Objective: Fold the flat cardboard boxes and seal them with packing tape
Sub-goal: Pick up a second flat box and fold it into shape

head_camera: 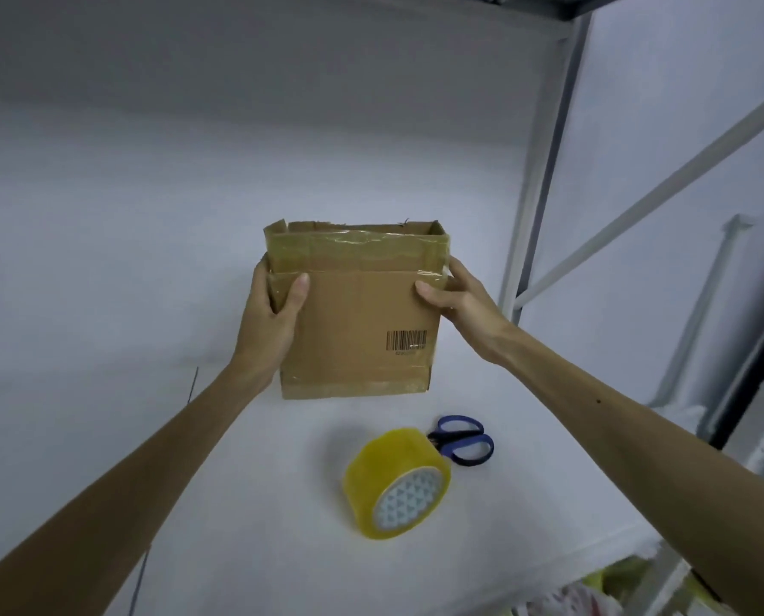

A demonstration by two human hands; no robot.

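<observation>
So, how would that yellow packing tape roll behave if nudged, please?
The yellow packing tape roll seems to rest on its curved side, so it would probably roll. The blue-handled scissors beside it might stop it.

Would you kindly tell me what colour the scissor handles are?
Blue; the scissors lie beside the tape roll, clearest in the head view.

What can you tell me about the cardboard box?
The cardboard box is brown, upright and seemingly open at the top, its flaps standing up. Glossy clear tape runs across the upper flaps and along the bottom edge. A black barcode is printed low on the near face. The left hand grips its left side and the right hand its right side, thumbs on the near face. Below it is a white surface.
</observation>
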